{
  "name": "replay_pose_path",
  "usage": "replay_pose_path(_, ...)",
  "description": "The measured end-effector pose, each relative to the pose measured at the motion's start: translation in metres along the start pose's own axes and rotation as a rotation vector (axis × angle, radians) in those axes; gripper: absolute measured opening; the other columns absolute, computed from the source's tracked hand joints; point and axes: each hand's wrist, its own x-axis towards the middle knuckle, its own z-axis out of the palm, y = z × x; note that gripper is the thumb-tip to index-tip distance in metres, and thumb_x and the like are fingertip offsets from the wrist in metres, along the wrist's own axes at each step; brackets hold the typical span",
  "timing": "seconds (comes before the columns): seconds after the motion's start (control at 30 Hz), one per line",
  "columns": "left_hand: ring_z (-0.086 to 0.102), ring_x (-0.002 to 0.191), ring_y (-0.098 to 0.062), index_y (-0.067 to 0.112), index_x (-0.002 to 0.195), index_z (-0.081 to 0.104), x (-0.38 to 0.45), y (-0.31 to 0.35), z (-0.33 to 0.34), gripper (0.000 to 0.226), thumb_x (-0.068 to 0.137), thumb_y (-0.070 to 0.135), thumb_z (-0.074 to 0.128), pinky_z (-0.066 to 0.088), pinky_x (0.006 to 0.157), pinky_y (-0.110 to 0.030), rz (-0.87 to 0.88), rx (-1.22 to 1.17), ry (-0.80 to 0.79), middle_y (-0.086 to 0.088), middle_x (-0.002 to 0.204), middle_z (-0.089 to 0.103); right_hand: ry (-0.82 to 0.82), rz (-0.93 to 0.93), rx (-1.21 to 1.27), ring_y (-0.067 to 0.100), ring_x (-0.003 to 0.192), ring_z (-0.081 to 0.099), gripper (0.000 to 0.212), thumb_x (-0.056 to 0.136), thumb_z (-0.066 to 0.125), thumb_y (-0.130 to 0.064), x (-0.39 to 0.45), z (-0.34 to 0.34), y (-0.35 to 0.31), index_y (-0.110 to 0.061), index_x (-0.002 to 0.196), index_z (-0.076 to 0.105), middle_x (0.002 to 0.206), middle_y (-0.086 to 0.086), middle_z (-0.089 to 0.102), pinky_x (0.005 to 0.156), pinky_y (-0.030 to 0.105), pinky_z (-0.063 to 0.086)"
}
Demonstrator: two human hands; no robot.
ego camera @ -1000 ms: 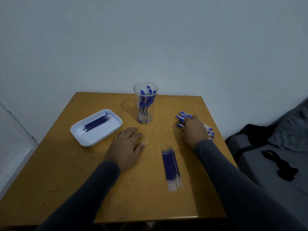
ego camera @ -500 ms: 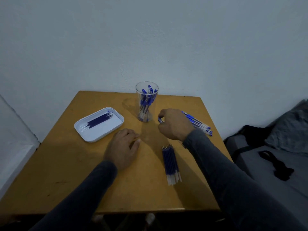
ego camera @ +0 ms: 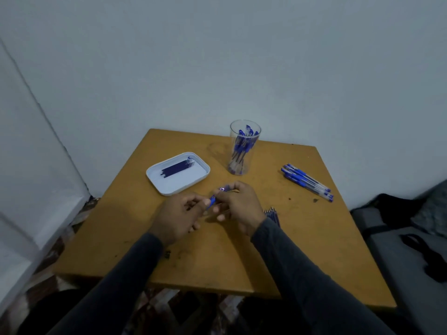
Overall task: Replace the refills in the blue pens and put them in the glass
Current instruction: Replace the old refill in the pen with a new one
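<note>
Both hands [ego camera: 208,211] mid-table, edges well apart.

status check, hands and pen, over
Left hand and right hand both gripping one blue pen above table. Glass unobstructed. Nothing in the way.

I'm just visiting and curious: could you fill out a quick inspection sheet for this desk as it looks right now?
Surface: wooden table, scuffed, with dark marks.
Job's things: glass upright, holding blue pens; loose blue pens lying at the right; white tray with dark refills; fresh refills mostly hidden behind the right wrist.
Clutter: nothing seen.
Grippers: left hand and right hand together hold one pen above the table.
Cables: nothing seen.
Surroundings: plain wall; dark bag and black strap at right.
</note>
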Motion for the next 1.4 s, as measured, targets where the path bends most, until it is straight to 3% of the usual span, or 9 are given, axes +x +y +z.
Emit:
replay_pose_path(0.13,0.061,0.059,-0.004,0.028,0.100,0.075,-0.002,-0.011,-0.001,0.009,0.093,0.032,0.071,0.050,0.055,-0.025,-0.012,0.059,-0.008,0.002,0.081,0.074,-0.052,0.036,0.091,0.020,0.059,0.067,0.021,0.098,0.066,-0.006,-0.006,0.000,0.008,0.004,0.114,0.058,0.082,0.020,0.072,0.045,0.025,0.055)
replay_pose_path(0.27,0.062,0.062,-0.001,0.029,0.095,0.077,-0.004,-0.013,0.002,0.008,0.094,0.028,0.069,0.046,0.058,-0.020,0.010,0.091,-0.031,0.005,0.076,0.074,-0.086,0.038,0.147,0.019,0.067,0.071,0.015,0.097,0.064,-0.003,-0.011,-0.007,0.012,0.001,0.110,0.060,0.084,0.018,0.074,0.050,0.025,0.058)
replay_pose_path(0.43,0.069,0.075,-0.011,0.033,0.093,0.076,-0.009,-0.020,0.003,0.012,0.095,0.040,0.066,0.058,0.076,-0.037,0.051,0.130,-0.067,0.007,0.076,0.073,-0.107,-0.006,0.177,0.020,0.070,0.073,0.016,0.096,0.063,-0.002,-0.015,-0.011,0.022,0.002,0.111,0.060,0.085,0.018,0.074,0.053,0.025,0.060)
replay_pose_path(0.73,0.059,0.071,-0.007,0.031,0.094,0.075,-0.010,-0.023,0.003,0.018,0.099,0.037,0.059,0.050,0.070,-0.036,0.116,0.244,-0.130,0.019,0.072,0.065,-0.144,-0.088,0.135,0.023,0.074,0.074,0.012,0.099,0.058,-0.001,-0.017,-0.017,0.032,0.001,0.110,0.060,0.088,0.019,0.075,0.055,0.028,0.061)
replay_pose_path(0.93,0.056,0.066,-0.007,0.029,0.089,0.078,-0.007,-0.020,-0.002,0.022,0.100,0.034,0.059,0.044,0.065,-0.029,0.137,0.243,-0.185,0.017,0.068,0.066,-0.160,-0.117,0.124,0.025,0.077,0.075,0.008,0.099,0.057,0.002,-0.014,-0.018,0.038,-0.001,0.105,0.060,0.090,0.021,0.075,0.059,0.030,0.062)
replay_pose_path(1.07,0.055,0.065,-0.009,0.029,0.087,0.078,-0.006,-0.020,-0.004,0.024,0.099,0.036,0.059,0.045,0.065,-0.036,0.133,0.215,-0.197,0.009,0.069,0.067,-0.166,-0.125,0.126,0.026,0.080,0.076,0.009,0.100,0.056,0.002,-0.015,-0.018,0.038,0.000,0.109,0.058,0.092,0.021,0.075,0.060,0.031,0.063)
replay_pose_path(1.27,0.055,0.063,-0.004,0.042,0.082,0.074,-0.007,-0.014,-0.004,0.019,0.093,0.043,0.058,0.040,0.063,-0.025,0.155,0.177,-0.201,0.020,0.067,0.066,-0.194,-0.135,0.148,0.027,0.084,0.077,0.009,0.100,0.055,0.001,-0.015,-0.018,0.038,-0.001,0.109,0.056,0.097,0.025,0.074,0.058,0.032,0.063)
replay_pose_path(1.4,0.054,0.063,-0.004,0.030,0.102,0.078,-0.005,-0.017,-0.008,0.030,0.093,0.047,0.055,0.043,0.062,-0.030,0.150,0.141,-0.235,0.012,0.067,0.066,-0.205,-0.139,0.233,0.030,0.085,0.077,0.008,0.103,0.052,-0.002,-0.015,-0.020,0.037,-0.003,0.111,0.051,0.098,0.028,0.074,0.059,0.035,0.063)
